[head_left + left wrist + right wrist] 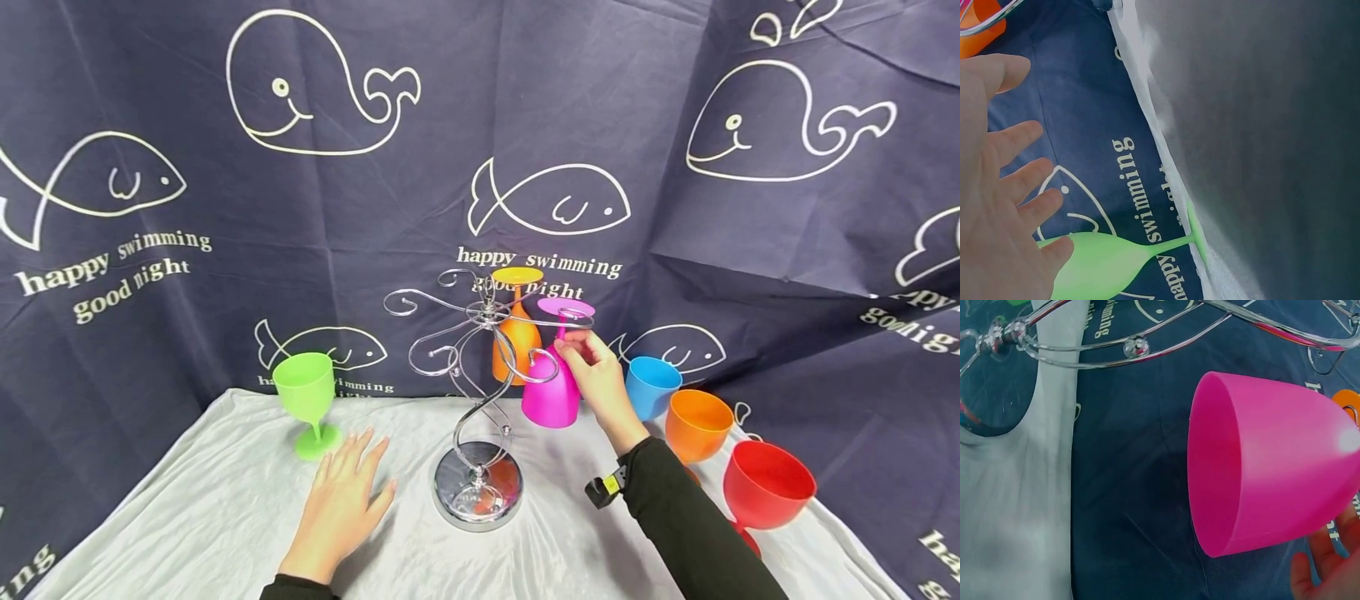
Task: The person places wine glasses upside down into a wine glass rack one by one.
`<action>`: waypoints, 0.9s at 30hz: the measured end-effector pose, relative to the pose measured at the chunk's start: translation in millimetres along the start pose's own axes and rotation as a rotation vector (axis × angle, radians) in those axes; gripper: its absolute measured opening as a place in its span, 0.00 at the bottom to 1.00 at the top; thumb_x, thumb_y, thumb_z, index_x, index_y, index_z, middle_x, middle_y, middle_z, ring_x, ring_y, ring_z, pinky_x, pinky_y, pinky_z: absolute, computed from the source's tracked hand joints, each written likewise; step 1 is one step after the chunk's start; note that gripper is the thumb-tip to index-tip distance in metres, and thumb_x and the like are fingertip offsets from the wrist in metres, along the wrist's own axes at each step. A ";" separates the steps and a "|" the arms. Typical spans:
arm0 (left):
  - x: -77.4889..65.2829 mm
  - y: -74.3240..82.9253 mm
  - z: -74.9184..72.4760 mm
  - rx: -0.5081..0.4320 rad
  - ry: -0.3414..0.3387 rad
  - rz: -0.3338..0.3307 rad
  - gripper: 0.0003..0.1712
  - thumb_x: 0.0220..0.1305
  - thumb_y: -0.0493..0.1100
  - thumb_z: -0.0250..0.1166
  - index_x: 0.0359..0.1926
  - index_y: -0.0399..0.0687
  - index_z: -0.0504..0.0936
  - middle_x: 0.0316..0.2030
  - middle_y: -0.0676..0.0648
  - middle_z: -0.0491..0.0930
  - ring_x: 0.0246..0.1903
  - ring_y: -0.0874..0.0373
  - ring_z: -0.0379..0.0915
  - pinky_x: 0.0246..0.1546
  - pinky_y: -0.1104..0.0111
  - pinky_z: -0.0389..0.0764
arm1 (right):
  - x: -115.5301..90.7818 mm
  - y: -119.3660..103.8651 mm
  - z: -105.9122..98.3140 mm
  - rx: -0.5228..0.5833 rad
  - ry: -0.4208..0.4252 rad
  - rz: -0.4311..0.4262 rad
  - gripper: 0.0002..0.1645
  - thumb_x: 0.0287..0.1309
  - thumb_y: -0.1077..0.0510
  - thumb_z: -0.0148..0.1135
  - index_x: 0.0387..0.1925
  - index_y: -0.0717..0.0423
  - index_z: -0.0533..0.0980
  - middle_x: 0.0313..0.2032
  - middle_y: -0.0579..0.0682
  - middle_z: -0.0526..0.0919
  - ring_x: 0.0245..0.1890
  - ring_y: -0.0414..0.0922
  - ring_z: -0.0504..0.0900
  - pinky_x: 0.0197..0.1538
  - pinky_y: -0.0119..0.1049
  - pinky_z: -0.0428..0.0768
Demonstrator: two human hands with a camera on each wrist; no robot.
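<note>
A pink goblet [551, 392] hangs upside down at the right side of a chrome glass rack [480, 408], its foot level with a curled arm of the rack. My right hand [600, 375] pinches it near the stem; in the right wrist view the pink bowl [1279, 465] points its mouth toward the rack's base. Behind it an orange goblet [516, 346] also hangs inverted on the rack. My left hand [341, 500] is over the cloth with fingers spread, close to an upright green goblet [303, 390]. In the left wrist view nothing is in the left hand [1004, 175].
At the right stand a blue goblet [651, 387], an orange goblet [697, 425] and a red goblet [765, 487], all upright. White cloth [405, 550] covers the table. A dark curtain [450, 192] with fish and whale drawings hangs behind. Several curled rack arms reach leftward and forward.
</note>
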State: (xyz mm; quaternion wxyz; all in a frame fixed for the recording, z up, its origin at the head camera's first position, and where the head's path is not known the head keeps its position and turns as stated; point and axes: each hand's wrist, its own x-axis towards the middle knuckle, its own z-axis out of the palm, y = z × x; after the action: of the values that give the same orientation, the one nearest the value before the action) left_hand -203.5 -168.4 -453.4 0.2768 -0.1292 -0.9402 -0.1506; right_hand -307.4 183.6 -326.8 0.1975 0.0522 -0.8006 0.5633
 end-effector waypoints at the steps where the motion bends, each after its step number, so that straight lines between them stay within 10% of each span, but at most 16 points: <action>1: 0.1 -0.2 0.1 0.000 0.001 0.003 0.31 0.65 0.50 0.67 0.67 0.46 0.76 0.70 0.38 0.71 0.70 0.34 0.65 0.68 0.34 0.63 | -0.2 -1.0 0.1 0.001 0.004 0.011 0.15 0.68 0.48 0.64 0.49 0.52 0.80 0.46 0.50 0.89 0.42 0.33 0.82 0.45 0.24 0.79; 27: 0.0 0.4 2.5 -0.023 0.014 0.022 0.31 0.64 0.50 0.67 0.66 0.45 0.76 0.69 0.37 0.72 0.69 0.34 0.66 0.67 0.33 0.64 | -2.4 -18.3 1.4 0.098 0.034 0.027 0.20 0.68 0.46 0.63 0.54 0.53 0.80 0.48 0.51 0.87 0.45 0.38 0.82 0.46 0.24 0.80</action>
State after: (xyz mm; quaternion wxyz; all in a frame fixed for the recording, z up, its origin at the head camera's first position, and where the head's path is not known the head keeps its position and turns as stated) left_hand -204.6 -167.1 -455.3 0.2835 -0.1414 -0.9351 -0.1591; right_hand -299.9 175.4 -311.9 0.2007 0.0417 -0.7691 0.6054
